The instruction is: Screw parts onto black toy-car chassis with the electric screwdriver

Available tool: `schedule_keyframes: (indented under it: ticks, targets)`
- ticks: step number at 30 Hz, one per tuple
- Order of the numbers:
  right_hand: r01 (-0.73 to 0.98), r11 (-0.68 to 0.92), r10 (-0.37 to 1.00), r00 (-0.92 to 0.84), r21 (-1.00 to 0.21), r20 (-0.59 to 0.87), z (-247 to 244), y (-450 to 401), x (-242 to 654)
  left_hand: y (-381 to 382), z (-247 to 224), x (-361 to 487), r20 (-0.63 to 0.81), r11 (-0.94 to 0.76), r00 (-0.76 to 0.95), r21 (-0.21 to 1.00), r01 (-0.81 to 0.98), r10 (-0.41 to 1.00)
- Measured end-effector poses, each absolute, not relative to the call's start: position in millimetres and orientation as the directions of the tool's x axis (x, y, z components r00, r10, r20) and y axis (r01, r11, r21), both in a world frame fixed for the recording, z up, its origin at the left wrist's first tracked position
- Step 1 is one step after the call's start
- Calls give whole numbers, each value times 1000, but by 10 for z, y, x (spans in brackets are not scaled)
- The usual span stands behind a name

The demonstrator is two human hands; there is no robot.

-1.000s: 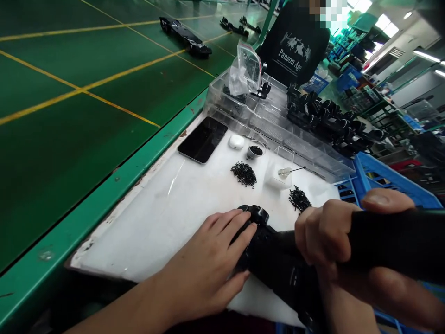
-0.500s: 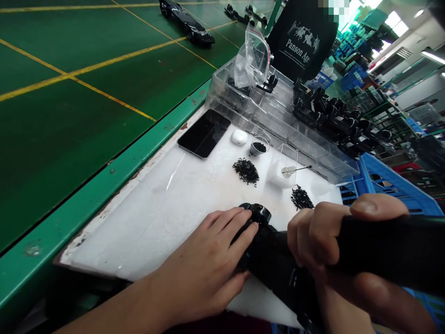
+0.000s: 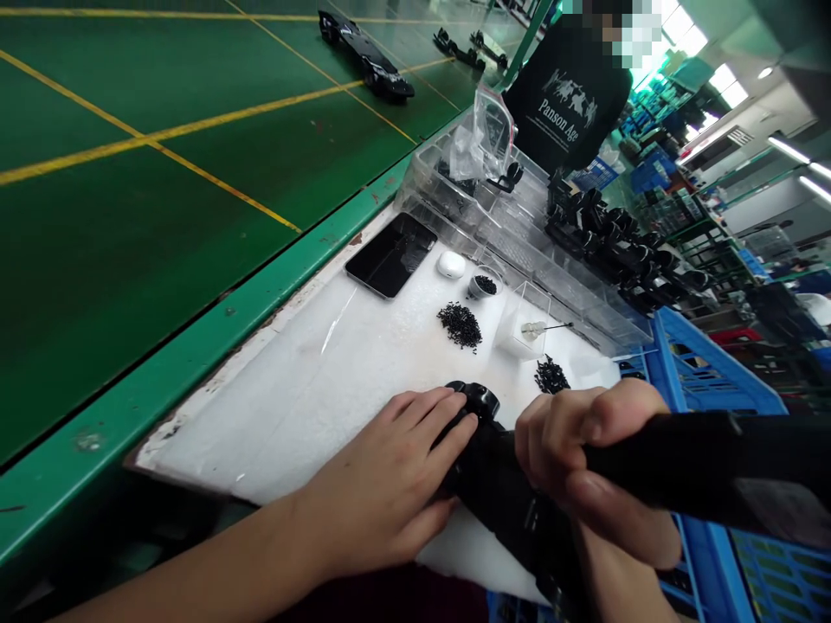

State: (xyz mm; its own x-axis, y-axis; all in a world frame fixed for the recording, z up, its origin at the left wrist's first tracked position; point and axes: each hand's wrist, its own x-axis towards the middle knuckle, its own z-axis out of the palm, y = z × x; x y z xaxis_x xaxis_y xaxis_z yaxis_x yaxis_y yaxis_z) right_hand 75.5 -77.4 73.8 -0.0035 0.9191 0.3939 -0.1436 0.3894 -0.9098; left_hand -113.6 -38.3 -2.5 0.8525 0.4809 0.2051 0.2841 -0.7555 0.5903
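A black plastic part (image 3: 506, 497) with a rounded, glossy end lies over the near edge of the white work surface. My left hand (image 3: 396, 484) is closed over its far end, fingers laid across the rounded piece. Wrapped around a thick black electric screwdriver (image 3: 701, 467) is my right hand (image 3: 584, 441), above the right side of that part. The hand hides the tool's tip, so I cannot tell whether it touches the part. Beyond the hands lie two piles of small black screws, one in the middle (image 3: 460, 326) and one at right (image 3: 551, 375).
A phone (image 3: 391, 255), a white case (image 3: 450, 265), a cup of screws (image 3: 485, 284) and a clear box (image 3: 523, 333) stand farther back. Clear trays (image 3: 499, 229) line the back. A blue crate (image 3: 707, 363) stands at right. A person in black (image 3: 564, 95) is beyond.
The electric screwdriver and my right hand have shifted slightly left in view, and the tool's rear tilts lower. My left hand keeps its hold on the black part. The whole view has shifted a little.
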Motion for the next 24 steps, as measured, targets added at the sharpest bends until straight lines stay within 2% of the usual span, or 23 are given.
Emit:
schedule_keyframes:
  ticks: [6,10,12,16,19,24]
  targets:
    - [-146,364,928,-25,-920,371,602,-856,798,-381,-51,-1140,220,-767,856,582,270,469]
    - [-231,334,937,-20,-914,348,697,-731,858,-381,-58,-1152,262,-789,849,560,253,458]
    - [-250,380,923,38,-890,384,885,-621,902,-307,-3,-1162,276,-807,864,550,217,421]
    - [-154,462,877,223,-873,425,1325,-454,1004,85,251,-1092,240,-796,896,578,177,374]
    - [-120,482,862,244,-868,445,1508,-396,1063,493,397,-886,244,-828,872,493,267,426]
    - [-113,458,876,224,-882,427,1564,-421,1160,877,333,-439,182,-893,917,356,275,355]
